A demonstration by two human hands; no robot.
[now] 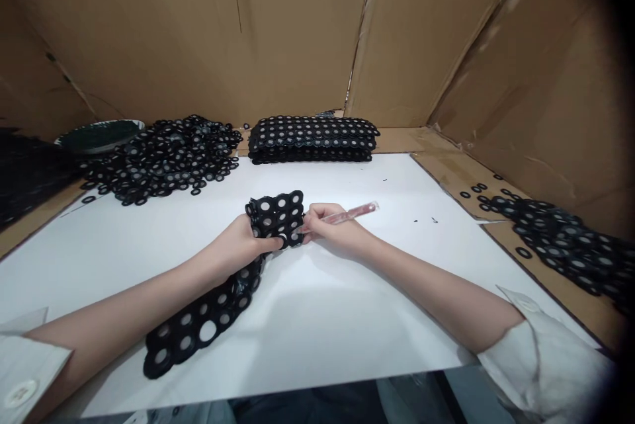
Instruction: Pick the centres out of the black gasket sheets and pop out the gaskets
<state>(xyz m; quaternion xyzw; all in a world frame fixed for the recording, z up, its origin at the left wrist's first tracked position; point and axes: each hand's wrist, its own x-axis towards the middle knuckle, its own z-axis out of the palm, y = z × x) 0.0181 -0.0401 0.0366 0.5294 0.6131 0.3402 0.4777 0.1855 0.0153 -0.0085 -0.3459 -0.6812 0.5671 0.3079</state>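
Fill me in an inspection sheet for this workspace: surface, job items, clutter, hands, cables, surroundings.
Surface: white board, with brown cardboard along its sides.
Job items: black ring strip, its raised end gripped and the rest running down toward the near left; slim clear tool, reddish inside.
Clutter: loose ring pile far left, beside a round dish; stacked ring panels at the back; second ring pile at right; small dark scraps on the board.
Hands: left hand grips the strip; right hand holds the tool at the strip's edge.
Cables: nothing seen.
Surroundings: cardboard walls behind and at both sides.
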